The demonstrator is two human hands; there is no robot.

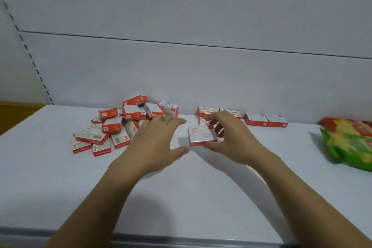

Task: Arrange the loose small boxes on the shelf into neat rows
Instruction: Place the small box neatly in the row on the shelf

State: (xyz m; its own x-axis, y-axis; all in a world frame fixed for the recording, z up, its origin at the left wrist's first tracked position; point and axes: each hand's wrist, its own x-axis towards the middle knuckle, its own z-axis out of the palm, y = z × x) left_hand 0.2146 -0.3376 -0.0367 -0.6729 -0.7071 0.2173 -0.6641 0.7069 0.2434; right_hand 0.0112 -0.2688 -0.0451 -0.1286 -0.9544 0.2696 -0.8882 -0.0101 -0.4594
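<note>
A jumbled pile of several small red-and-white boxes (112, 127) lies at the back left of the white shelf (60, 177). Along the back wall to the right, several boxes (265, 120) lie flat side by side in a row. My right hand (231, 137) pinches one small box (201, 135) between thumb and fingers, just above the shelf in front of the row. My left hand (159, 139) hovers beside that box with fingers spread, holding nothing, and covers part of the pile.
A green, yellow and red snack bag (350, 143) lies at the right edge of the shelf. The white back panel (181, 76) rises behind the boxes. A slotted upright (30, 56) runs at the left. The shelf's grey front lip (181, 239) is near me.
</note>
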